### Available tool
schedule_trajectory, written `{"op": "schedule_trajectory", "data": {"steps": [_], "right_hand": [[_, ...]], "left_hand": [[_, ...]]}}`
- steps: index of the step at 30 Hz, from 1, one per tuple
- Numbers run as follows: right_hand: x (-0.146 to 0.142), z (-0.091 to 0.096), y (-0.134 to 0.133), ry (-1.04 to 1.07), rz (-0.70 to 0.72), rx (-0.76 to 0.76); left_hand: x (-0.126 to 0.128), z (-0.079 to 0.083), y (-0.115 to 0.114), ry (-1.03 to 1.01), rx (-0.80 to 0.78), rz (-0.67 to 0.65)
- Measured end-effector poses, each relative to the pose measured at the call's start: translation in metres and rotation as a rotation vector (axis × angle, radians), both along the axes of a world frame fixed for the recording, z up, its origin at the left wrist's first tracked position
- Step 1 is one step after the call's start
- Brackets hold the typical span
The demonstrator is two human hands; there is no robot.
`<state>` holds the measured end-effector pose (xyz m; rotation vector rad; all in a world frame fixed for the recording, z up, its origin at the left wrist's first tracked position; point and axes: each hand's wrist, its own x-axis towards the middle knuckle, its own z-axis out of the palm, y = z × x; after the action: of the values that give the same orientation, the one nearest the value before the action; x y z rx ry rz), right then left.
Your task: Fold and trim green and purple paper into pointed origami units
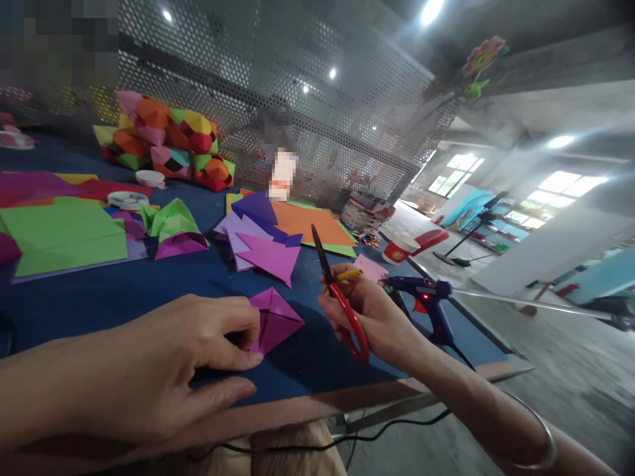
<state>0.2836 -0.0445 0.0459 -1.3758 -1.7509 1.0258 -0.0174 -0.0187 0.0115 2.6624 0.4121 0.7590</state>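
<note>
A folded purple paper piece point(278, 320) lies on the blue tabletop near its front edge. My left hand point(193, 360) is closed with curled fingers on the paper's left side, partly hiding it. To the right, my right hand point(377, 307) grips red-handled scissors point(354, 330), their dark blades angled up and to the left. A thin yellow piece point(351, 276) also shows at these fingers; I cannot tell what it is. Behind the folded piece lie loose purple papers point(272, 254). A green and purple folded paper shape point(176, 228) stands farther left.
A blue glue gun point(429, 291) with a lit red light lies right of my right hand, near a paper cup point(398, 249). Green sheets point(64, 235) and tape rolls point(127, 199) are at left. Colourful paper ornaments point(166, 139) stand behind, before a perforated metal screen point(317, 86).
</note>
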Motion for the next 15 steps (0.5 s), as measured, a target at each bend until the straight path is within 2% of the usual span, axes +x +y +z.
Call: {"op": "schedule_trajectory", "data": {"steps": [2,5,9,12,15], "right_hand": [[-0.001,0.001,0.007,-0.154,-0.027,0.097],[0.003,0.006,0.018,-0.541,-0.101,0.248],[0.011,0.016,0.021,-0.935,-0.120,0.183],[0.015,0.022,0.015,-1.067,-0.005,0.165],[0.011,0.025,0.012,-0.954,0.171,0.332]], "left_hand": [[0.000,0.000,0.000,0.009,-0.004,0.012],[0.000,0.000,0.000,0.011,-0.003,0.020],[0.000,0.002,-0.001,0.046,-0.001,0.008],[0.001,0.002,-0.001,0.077,0.003,0.010],[0.002,0.002,-0.001,0.053,0.025,0.013]]}}
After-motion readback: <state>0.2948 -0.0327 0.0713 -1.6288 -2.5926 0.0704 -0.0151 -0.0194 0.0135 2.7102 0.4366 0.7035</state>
